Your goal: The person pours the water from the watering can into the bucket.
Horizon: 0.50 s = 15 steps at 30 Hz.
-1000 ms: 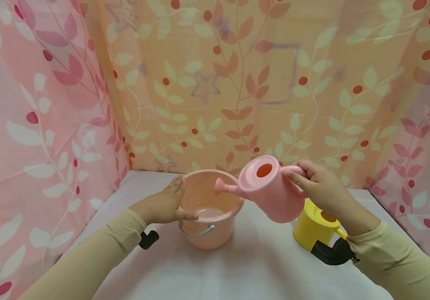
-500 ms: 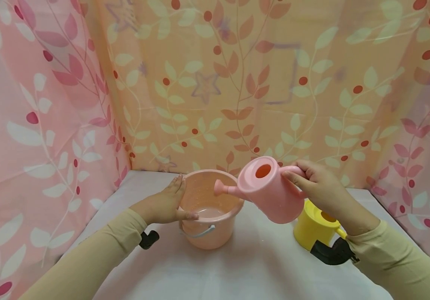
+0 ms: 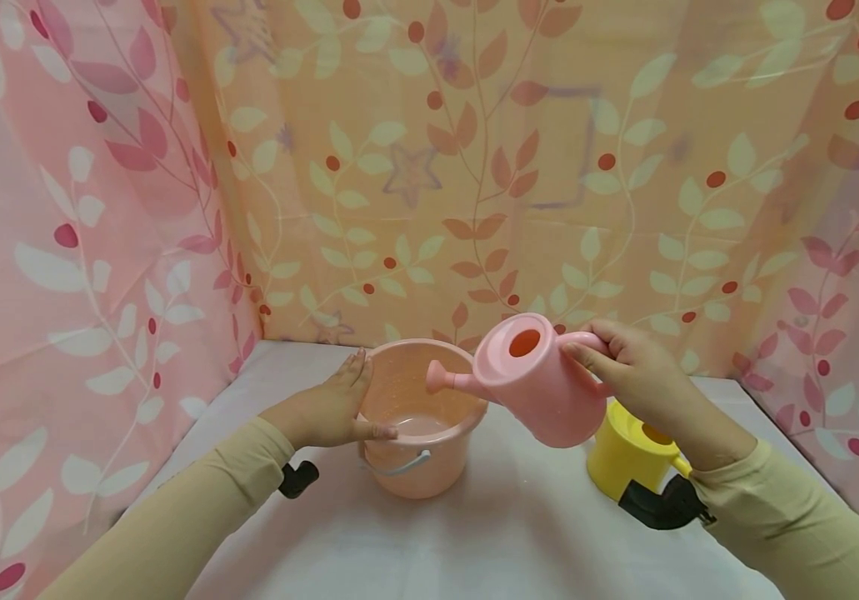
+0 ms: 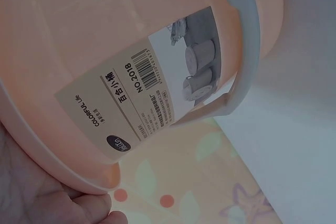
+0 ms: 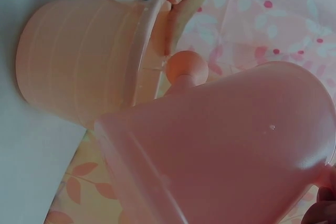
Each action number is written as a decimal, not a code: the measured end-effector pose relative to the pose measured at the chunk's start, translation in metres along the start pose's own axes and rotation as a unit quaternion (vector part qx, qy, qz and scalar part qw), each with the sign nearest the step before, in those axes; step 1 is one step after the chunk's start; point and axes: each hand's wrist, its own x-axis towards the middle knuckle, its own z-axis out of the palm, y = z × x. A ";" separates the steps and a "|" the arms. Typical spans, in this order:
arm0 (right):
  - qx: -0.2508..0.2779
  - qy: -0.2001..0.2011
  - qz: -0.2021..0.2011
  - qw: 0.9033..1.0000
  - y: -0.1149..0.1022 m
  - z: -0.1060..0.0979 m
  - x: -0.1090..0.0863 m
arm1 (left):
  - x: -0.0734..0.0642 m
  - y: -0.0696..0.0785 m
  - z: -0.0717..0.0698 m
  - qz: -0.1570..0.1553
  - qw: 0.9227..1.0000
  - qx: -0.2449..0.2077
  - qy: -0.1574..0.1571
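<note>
My right hand [image 3: 627, 367] grips the handle of a pink watering can [image 3: 549, 392]. The can is tilted to the left, its spout [image 3: 440, 377] over the mouth of a peach bucket [image 3: 425, 467]. On the bucket's left rim rests my left hand [image 3: 324, 412], with fingers stretched along it and thumb at the front. In the left wrist view a printed label [image 4: 142, 82] shows on the bucket wall. From the right wrist, the watering can [image 5: 220, 140] hides part of the bucket [image 5: 79, 56]. No stream from the spout can be made out.
A yellow watering can [image 3: 627, 454] stands on the white tabletop [image 3: 489, 542], beneath my right forearm. The bucket's pale blue handle [image 3: 402, 464] hangs at its front. Patterned cloth walls [image 3: 474, 167] enclose the back and sides. Black mounts [image 3: 665, 502] sit at both wrists.
The pink watering can has tipped very slightly further left and down. My left hand and the bucket stay where they were.
</note>
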 end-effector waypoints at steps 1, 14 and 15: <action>-0.001 0.000 0.000 1.000 0.000 0.000 0.000 | 0.000 0.000 0.000 -0.001 1.000 0.000 0.000; -0.004 -0.001 -0.004 1.000 0.001 -0.001 0.000 | 0.000 0.001 -0.001 -0.007 1.000 0.001 -0.004; -0.002 -0.002 -0.005 1.000 0.001 -0.001 0.000 | 0.000 0.001 -0.001 -0.006 1.000 0.001 -0.004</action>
